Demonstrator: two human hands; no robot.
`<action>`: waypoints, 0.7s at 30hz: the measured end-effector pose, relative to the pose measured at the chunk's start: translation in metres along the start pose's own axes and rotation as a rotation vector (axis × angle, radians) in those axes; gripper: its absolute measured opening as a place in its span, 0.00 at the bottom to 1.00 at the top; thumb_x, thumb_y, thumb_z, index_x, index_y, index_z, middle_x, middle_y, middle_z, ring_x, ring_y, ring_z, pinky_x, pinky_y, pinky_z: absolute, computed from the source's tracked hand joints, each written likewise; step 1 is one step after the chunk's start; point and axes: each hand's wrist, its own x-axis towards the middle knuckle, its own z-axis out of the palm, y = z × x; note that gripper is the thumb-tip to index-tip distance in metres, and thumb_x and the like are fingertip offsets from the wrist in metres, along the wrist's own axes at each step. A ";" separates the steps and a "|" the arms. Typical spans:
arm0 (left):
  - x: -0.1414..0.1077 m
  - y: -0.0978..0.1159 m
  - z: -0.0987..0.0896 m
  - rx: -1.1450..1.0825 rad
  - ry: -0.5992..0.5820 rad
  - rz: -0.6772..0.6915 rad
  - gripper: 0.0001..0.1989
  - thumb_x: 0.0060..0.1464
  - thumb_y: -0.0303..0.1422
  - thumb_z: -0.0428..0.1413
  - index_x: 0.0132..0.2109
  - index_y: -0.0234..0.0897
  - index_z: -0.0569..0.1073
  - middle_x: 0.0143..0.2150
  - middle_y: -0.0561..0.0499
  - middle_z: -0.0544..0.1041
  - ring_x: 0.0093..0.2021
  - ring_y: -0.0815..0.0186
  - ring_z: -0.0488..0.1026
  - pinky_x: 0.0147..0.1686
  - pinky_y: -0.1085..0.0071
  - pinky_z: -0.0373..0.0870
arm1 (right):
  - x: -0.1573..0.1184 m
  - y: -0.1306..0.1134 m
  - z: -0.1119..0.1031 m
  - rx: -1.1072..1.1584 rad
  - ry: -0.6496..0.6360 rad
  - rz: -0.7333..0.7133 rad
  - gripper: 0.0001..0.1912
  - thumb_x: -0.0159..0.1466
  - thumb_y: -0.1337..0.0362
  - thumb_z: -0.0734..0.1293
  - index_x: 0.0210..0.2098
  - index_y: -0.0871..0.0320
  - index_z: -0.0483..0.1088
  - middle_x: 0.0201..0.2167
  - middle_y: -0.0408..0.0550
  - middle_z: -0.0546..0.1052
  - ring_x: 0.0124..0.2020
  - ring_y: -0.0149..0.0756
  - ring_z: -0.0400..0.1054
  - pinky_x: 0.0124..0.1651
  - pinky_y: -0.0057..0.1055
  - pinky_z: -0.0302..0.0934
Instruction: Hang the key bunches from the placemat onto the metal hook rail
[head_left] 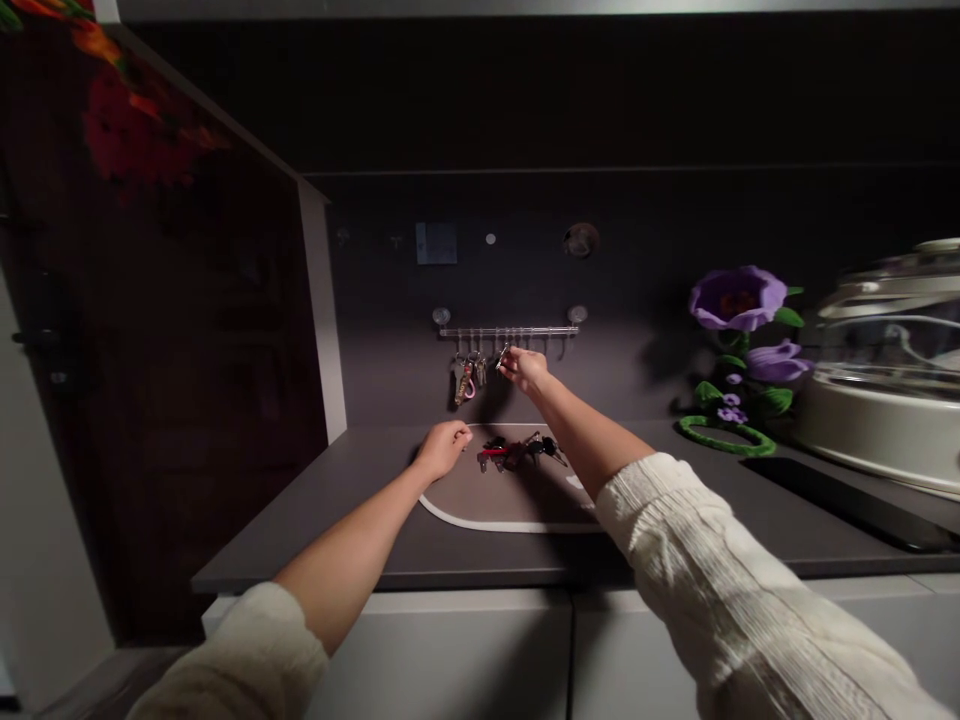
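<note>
My right hand [525, 369] is raised to a clear rail of hooks [510, 331] on the back wall. Its fingers pinch a small metal key ring [502, 357] just below the hooks; whether the ring is on a hook cannot be told. Left of it, several bunches of keys [465, 378] hang from the rail, one with a pink piece. My left hand [444, 447] is closed above the left side of a brown mat [480, 505] with a white rim. What its curled fingers hold, if anything, is hidden. More keys [525, 451], some black and red, lie on the mat.
To the right stand purple knitted flowers [739, 300] on a green ring base, beside a cream appliance with a clear cover [885, 400]. A flat black object [847, 500] lies before them. A shelf [525, 95] overhangs the counter; a dark door [172, 400] is at left.
</note>
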 end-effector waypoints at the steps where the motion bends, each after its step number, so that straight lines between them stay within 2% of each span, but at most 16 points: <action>1: 0.000 0.000 0.000 -0.003 0.000 -0.001 0.10 0.50 0.31 0.47 0.30 0.33 0.73 0.26 0.51 0.73 0.27 0.70 0.67 0.30 0.76 0.60 | 0.001 0.001 0.000 0.003 0.002 0.007 0.10 0.59 0.74 0.58 0.23 0.62 0.62 0.16 0.40 0.67 0.18 0.23 0.62 0.25 0.25 0.63; 12: 0.000 0.000 0.000 -0.013 -0.005 -0.012 0.09 0.49 0.30 0.48 0.31 0.33 0.73 0.26 0.51 0.73 0.27 0.70 0.67 0.29 0.76 0.60 | -0.001 0.011 -0.007 -0.002 -0.014 0.024 0.09 0.59 0.74 0.59 0.23 0.61 0.62 0.16 0.40 0.66 0.19 0.23 0.62 0.27 0.25 0.62; 21: 0.000 0.000 -0.001 -0.026 -0.008 -0.015 0.09 0.49 0.30 0.48 0.30 0.33 0.72 0.25 0.51 0.73 0.27 0.70 0.67 0.30 0.75 0.60 | 0.013 0.021 -0.015 -0.096 -0.003 -0.027 0.06 0.56 0.74 0.62 0.23 0.61 0.63 0.15 0.39 0.67 0.18 0.23 0.62 0.24 0.22 0.59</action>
